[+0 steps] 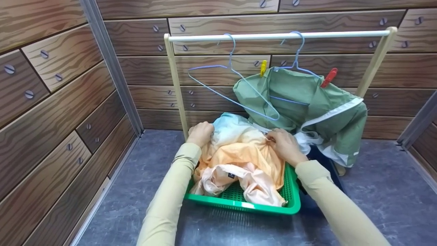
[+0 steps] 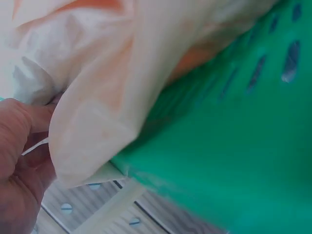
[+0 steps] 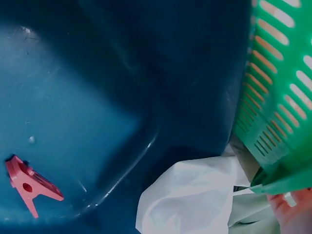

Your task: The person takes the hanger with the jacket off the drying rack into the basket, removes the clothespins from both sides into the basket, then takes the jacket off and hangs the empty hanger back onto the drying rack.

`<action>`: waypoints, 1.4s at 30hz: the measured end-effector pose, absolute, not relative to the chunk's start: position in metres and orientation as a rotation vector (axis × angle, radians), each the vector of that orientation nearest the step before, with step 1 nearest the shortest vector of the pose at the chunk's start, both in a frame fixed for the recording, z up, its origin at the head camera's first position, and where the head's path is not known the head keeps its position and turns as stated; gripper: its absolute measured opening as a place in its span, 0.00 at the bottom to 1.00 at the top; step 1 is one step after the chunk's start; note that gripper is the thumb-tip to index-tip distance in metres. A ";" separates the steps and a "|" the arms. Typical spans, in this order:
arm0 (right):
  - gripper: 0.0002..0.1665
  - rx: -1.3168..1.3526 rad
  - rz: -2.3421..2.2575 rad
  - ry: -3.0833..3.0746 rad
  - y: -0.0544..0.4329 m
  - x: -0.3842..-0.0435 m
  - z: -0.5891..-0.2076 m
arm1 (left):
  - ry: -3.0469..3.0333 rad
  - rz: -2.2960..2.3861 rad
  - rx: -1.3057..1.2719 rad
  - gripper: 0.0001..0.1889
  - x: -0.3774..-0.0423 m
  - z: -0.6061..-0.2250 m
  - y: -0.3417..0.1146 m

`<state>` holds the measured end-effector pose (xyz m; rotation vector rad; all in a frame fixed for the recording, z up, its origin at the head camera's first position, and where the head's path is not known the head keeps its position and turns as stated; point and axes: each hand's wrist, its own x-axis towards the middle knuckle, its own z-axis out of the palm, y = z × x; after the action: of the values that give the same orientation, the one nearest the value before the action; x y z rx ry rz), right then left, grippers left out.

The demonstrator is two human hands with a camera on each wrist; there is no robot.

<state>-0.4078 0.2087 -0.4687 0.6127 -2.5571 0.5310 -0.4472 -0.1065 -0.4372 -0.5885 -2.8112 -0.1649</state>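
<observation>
A thin garment (image 1: 251,150), fading from light blue through white to orange and pale pink, lies crumpled in a green plastic basket (image 1: 242,205). A small dark label shows near its front. My left hand (image 1: 201,134) grips the garment's far left side; in the left wrist view, that hand (image 2: 22,151) has its fingertips partly hidden behind pale cloth (image 2: 97,131). At the garment's far right side, my right hand (image 1: 285,145) pinches the fabric. Only a bit of the right hand (image 3: 296,210) shows at the lower right corner of the right wrist view, beside the basket.
Behind the basket stands a rack with a white rail (image 1: 266,36). On it hang a bare blue hanger (image 1: 235,85) and a green jacket (image 1: 290,89), with yellow (image 1: 263,68) and red (image 1: 329,78) clothespins. A dark blue tub (image 3: 112,97) contains a pink clothespin (image 3: 31,185).
</observation>
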 end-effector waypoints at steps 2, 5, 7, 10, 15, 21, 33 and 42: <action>0.03 0.600 0.518 -2.553 0.208 -0.408 -0.467 | -2.835 -0.198 -0.564 0.11 -0.448 -0.436 -0.108; 0.03 0.560 0.523 -2.556 0.208 -0.407 -0.466 | -2.833 -0.221 -0.560 0.11 -0.447 -0.435 -0.109; 0.03 0.529 0.542 -2.566 0.208 -0.406 -0.465 | -2.824 -0.225 -0.573 0.10 -0.446 -0.436 -0.110; 0.04 0.504 0.572 -2.581 0.208 -0.406 -0.464 | -2.824 -0.221 -0.596 0.09 -0.444 -0.437 -0.112; 0.05 0.491 0.579 -2.557 0.209 -0.407 -0.460 | -2.830 -0.209 -0.619 0.08 -0.445 -0.437 -0.115; 0.05 0.510 0.636 -2.536 0.213 -0.407 -0.459 | -2.857 -0.174 -0.589 0.09 -0.447 -0.436 -0.113; 0.05 0.424 0.879 -2.542 0.219 -0.401 -0.458 | -2.796 -0.210 -0.650 0.11 -0.445 -0.431 -0.113; 0.08 0.415 1.218 -2.478 0.221 -0.398 -0.448 | -2.842 -0.416 -0.593 0.10 -0.448 -0.427 -0.122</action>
<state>-0.3980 0.2211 -0.4481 0.4150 -2.4780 1.2184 -0.4482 -0.1220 -0.4271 -0.5931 -2.8420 -0.4158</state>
